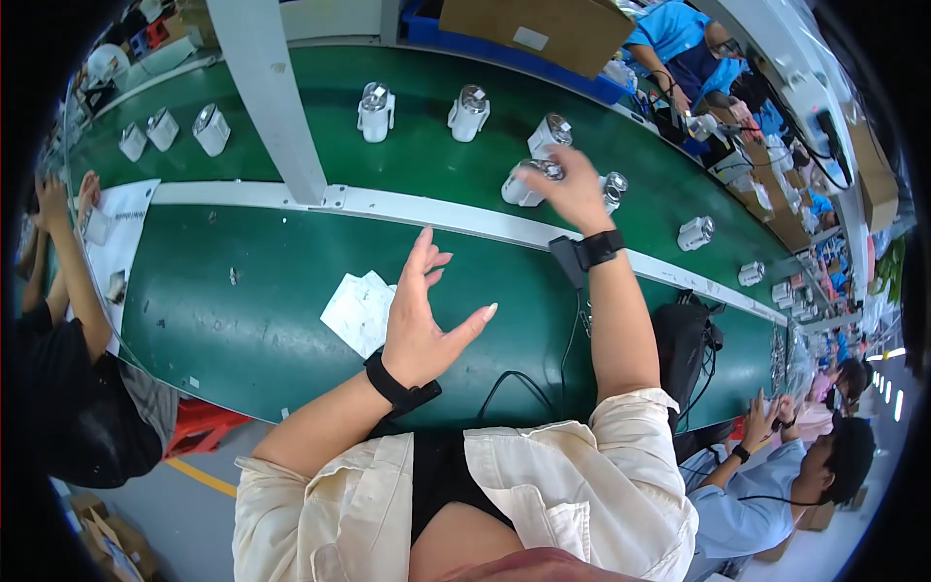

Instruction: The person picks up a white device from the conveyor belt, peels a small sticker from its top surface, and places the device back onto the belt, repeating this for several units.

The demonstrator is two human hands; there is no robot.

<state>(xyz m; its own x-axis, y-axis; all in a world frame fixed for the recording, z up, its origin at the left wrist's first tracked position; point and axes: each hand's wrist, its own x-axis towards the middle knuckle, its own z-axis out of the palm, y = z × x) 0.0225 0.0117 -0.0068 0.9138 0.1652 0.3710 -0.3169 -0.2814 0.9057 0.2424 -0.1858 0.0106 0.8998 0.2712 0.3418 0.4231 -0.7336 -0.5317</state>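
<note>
On the green belt, just beyond the white metal rail, I see a white, silver-topped plastic device; the right hand reaches over it, fingers partly curled, though I can't tell whether they grip it. The left hand is empty, fingers loosely spread, beside white paper sheets on the green worktop.

Your left hand has its thumb spread wide; your right hand reaches farther forward, slightly blurred.
</note>
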